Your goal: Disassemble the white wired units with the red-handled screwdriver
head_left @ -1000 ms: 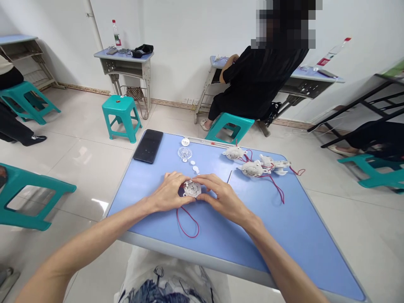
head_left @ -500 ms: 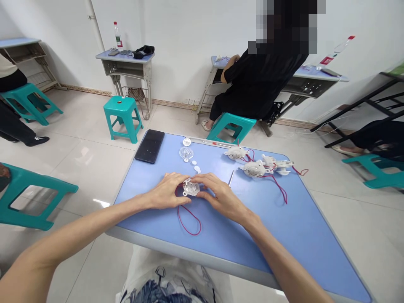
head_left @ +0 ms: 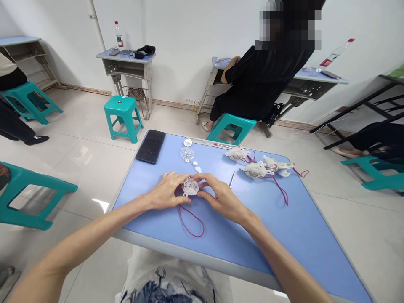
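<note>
Between my two hands is a small clear-and-white plastic housing (head_left: 190,187) with a loop of red cord (head_left: 192,233) hanging from it onto the blue desk. My left hand (head_left: 168,191) grips its left side, the thumb along the near edge. On the other side, fingers and thumb of my right hand (head_left: 217,193) close around its right edge. Beyond it lie a clear plastic cover (head_left: 187,154), a white disc (head_left: 187,142) and small white pieces (head_left: 198,169). A thin screwdriver (head_left: 232,179) rests right of my right hand.
Several similar white plastic units (head_left: 255,169) with red cords lie at the desk's far right. A black phone (head_left: 151,146) is at the far left corner of the blue desk (head_left: 284,244). Past the desk, a person in black (head_left: 261,80) sits near a green stool (head_left: 123,111).
The plastic housing has been turned slightly between my fingers, so its round inside faces up more. Both hands stay in nearly the same place.
</note>
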### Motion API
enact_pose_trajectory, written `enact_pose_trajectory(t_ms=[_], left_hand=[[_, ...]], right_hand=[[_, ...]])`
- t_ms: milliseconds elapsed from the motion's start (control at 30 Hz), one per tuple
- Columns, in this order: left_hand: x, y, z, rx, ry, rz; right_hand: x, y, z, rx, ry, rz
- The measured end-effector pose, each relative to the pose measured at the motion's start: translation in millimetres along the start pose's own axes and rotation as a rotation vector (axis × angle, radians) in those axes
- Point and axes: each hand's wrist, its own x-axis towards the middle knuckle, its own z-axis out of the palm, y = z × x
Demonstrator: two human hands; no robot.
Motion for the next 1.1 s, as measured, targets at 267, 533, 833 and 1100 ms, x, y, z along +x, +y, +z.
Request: enact_pose_trajectory(t_ms=[267,533,833,1100], left_hand=[[-1.7,-5.7,4.5,0.030,0.043,0.030],[-2.6,-12.3,11.1,-0.020,0.080,0.036],[-3.6,-11.7,11.8,-0.018,0.097,0.034],[-3.9,-12.0,11.8,-0.012,0.100,0.038]], right_hand=[[1.2,-7.7,-2.5,0.036,0.025,-0.083],[1.1,-15.1,0.9,-0.249,0.095,-0.136],[5.4,-24.4,6.8,-0.364,0.135,-0.174],[4.1,-22.8,9.0,-0.390,0.112,-0.176]])
